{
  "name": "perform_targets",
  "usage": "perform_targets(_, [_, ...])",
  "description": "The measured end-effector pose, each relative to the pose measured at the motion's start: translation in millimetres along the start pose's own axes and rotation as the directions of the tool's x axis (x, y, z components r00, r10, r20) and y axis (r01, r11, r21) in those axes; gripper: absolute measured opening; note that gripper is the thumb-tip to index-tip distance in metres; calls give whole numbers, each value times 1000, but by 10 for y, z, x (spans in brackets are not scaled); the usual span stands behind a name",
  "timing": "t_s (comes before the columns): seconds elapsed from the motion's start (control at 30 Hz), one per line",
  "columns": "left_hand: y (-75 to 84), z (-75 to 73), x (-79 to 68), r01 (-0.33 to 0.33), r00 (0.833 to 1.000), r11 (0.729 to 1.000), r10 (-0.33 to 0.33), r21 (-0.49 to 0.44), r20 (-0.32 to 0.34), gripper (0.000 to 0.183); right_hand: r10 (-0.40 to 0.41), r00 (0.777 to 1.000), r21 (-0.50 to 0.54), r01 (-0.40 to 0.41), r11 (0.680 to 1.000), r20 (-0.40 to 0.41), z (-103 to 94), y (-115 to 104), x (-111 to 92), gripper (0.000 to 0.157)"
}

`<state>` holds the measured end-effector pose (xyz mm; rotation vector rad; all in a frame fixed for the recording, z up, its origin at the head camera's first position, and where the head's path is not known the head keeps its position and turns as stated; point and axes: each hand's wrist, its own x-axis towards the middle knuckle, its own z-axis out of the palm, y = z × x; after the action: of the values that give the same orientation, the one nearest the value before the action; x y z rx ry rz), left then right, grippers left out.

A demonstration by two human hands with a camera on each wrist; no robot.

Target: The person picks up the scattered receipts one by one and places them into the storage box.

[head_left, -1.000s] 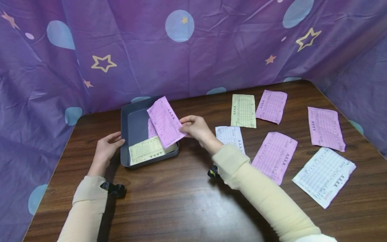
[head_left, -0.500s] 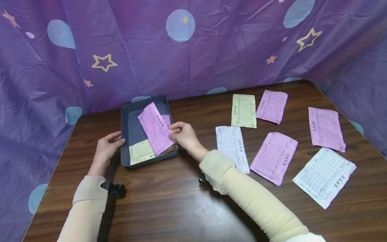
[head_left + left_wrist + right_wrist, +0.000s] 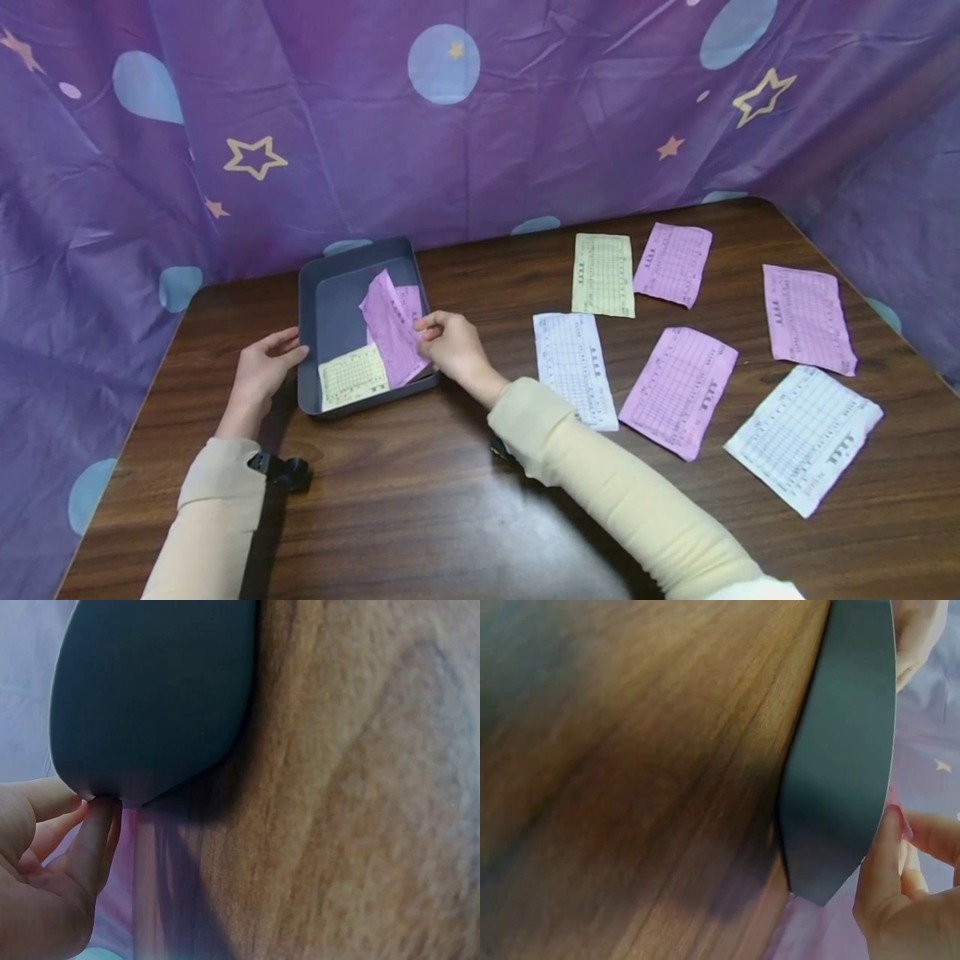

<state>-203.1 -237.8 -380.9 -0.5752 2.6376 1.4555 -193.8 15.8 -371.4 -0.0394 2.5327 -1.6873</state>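
Observation:
A dark grey tray [image 3: 341, 292] stands at the table's left. My left hand [image 3: 262, 371] holds its left rim with thumb and fingertips; in the left wrist view, the fingertips meet the tray wall [image 3: 157, 697]. My right hand [image 3: 453, 342] pinches the right edge of a pink printed slip [image 3: 390, 325] over the tray's right side. That slip is creased and tilted, and its lower end overlaps a yellow slip [image 3: 352, 375] in the tray. Another pink slip [image 3: 410, 298] lies partly hidden beneath it. From the right wrist, mostly the tray's outer wall [image 3: 840, 765] shows, with pink paper at the fingertips.
Right of the tray, the wooden table [image 3: 420, 500] bears a yellow slip [image 3: 603, 275], a white slip [image 3: 576, 371], pink slips such as the near one [image 3: 678, 392], and a larger white slip [image 3: 806, 437]. A purple patterned cloth [image 3: 487, 150] hangs behind.
My right hand has moved left and slightly down with the pink slip, which now sits lower in the tray and is more folded. The left hand has stayed at the tray's rim.

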Motion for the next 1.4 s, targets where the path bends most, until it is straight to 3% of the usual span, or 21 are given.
perform_targets(0.43, [-12,-21,-10,-22,999,1000,22,9,39,50,-34,998,-114,39,993,51,-14,-27,-27,31])
perform_targets(0.63, [-13,-24,-12,-23,999,1000,23,9,44,50,-125,990,-251,137,958,61,-20,-15,-30,29])
perform_targets(0.77, [-5,-21,-14,-22,999,1000,21,9,45,50,-133,988,-301,150,942,75,-45,-22,-34,30])
perform_targets(1.13, [-19,-9,6,-1,1000,1000,1,12,24,50,-113,990,-278,132,952,83,-232,15,13,28])
perform_targets(1.4, [-5,-3,-2,-5,1000,1000,5,10,20,50,-67,993,-254,89,963,93,-566,99,93,31])
